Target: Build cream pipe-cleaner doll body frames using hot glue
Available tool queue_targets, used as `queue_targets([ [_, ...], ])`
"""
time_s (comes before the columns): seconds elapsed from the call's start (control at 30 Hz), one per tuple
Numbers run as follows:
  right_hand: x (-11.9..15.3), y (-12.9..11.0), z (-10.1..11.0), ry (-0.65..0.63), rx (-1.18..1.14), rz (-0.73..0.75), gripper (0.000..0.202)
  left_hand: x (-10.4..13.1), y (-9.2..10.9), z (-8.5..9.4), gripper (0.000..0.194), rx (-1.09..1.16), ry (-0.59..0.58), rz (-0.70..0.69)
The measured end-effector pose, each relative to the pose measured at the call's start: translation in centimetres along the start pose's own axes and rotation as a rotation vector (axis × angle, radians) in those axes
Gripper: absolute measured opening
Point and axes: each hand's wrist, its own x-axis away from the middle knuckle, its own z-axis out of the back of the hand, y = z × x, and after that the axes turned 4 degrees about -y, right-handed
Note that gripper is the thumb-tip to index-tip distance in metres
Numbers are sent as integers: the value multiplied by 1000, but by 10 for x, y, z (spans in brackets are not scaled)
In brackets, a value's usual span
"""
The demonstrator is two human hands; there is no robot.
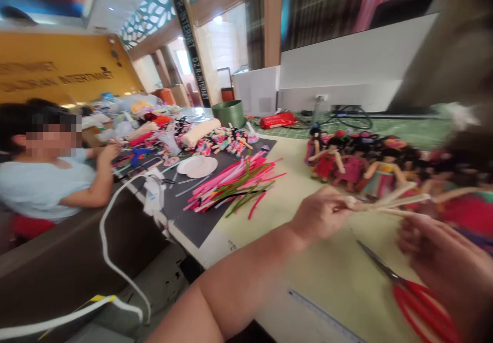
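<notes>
At three o'clock of the left hand (pixel 322 213), whose fingers pinch its joined end, the forked cream stem bundle (pixel 370 207) seems light and bendable, best held there, though I cannot tell whether the right hand (pixel 442 248) grips it.

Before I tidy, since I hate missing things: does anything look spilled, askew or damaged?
Mostly the white cable: it hangs in a slack loop off the edge of the table, where it might snag. The pink and green strips lie in a loose, splayed pile, but nothing looks visibly broken.
</notes>
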Motion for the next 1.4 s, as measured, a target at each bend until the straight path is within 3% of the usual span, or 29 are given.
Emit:
queue_targets([
  [0.07,-2,-15,-26,-46,-20,-106,36,2,4,2,16,-58,20,-41],
  [0.17,3,-22,-45,-20,-29,-96,41,6,6,4,19,-83,42,-61],
  [0.37,13,-22,-42,-42,-51,-88,36,12,10,8,32,-128,-23,-106],
  [0.47,13,-24,-41,-46,-67,-73,32,12,12,6,26,-59,-10,-61],
  [0.57,14,-25,-42,-57,-76,-54,30,9,10,4,22,105,46,97],
  [0.77,15,-26,-41,-92,-88,-20,27,1,1,6,27,733,-13,719],
  [1.0,16,-25,-41,-161,-67,54,20,0,-1,7,49,915,-90,913],
  [1.1,18,-25,-42,-172,-46,88,19,0,-1,8,62,981,-222,1029],
  [1.2,20,-26,-44,-213,-12,111,16,1,2,11,69,1077,-414,1015],
  [1.27,22,-27,-46,-241,5,107,15,3,4,12,60,1136,-469,939],
  [1.4,22,-28,-47,-221,34,81,16,4,5,10,34,1171,-386,838],
])
